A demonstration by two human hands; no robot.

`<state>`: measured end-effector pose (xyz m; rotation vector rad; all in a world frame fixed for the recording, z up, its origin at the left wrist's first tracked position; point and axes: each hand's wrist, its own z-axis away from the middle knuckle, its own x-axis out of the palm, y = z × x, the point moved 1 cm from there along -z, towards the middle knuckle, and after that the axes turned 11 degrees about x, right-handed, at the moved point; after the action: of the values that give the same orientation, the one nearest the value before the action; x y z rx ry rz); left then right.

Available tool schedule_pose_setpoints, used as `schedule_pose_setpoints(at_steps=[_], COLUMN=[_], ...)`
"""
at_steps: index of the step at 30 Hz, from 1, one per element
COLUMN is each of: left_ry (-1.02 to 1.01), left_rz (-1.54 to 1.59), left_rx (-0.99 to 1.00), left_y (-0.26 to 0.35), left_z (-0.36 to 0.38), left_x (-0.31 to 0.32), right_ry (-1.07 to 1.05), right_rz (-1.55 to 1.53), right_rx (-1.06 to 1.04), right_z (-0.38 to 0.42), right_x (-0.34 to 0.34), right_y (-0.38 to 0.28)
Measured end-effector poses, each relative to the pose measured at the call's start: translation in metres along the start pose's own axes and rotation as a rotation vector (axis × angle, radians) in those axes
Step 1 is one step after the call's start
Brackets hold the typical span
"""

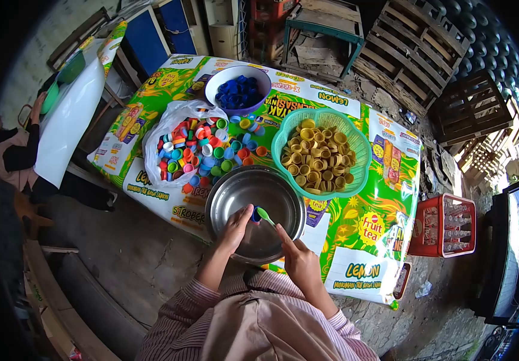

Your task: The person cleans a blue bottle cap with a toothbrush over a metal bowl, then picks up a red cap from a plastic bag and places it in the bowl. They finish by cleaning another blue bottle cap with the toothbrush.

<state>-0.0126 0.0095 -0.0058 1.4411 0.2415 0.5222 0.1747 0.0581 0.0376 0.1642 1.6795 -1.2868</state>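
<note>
A dark blue bottle cap [255, 215] is pinched in the fingers of my left hand [234, 228], over a metal basin [280, 198]. My right hand [298, 259] is closed round a small thin tool with a green head [263, 213], whose exact kind I cannot make out. The green head touches or lies right beside the cap. Behind the basin, a white plastic bag [158, 135] spills mixed colored caps [202, 144]. A green plastic basket [361, 150] holds yellow caps [316, 153]. Blue caps [239, 93] fill a white and purple bowl [213, 90].
The table has a printed green and white cover [367, 228]. A red crate of bottles [443, 225] stands on the floor at right. Wooden pallets [413, 51] and a small table [325, 24] are behind. Another person [21, 147] is at far left beside a white surface [70, 120].
</note>
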Motion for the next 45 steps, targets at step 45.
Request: schedule_pose_setpoints(at_steps=[45], left_ry=[-0.441], left_rz=[0.337], left_rx=[-0.303], left_y=[0.034], left_z=[-0.021], left_x=[-0.001], right_ry=[-0.091], right_rz=[-0.185], right_rx=[0.039], right_z=[0.000], right_x=[-0.030], right_y=[-0.018])
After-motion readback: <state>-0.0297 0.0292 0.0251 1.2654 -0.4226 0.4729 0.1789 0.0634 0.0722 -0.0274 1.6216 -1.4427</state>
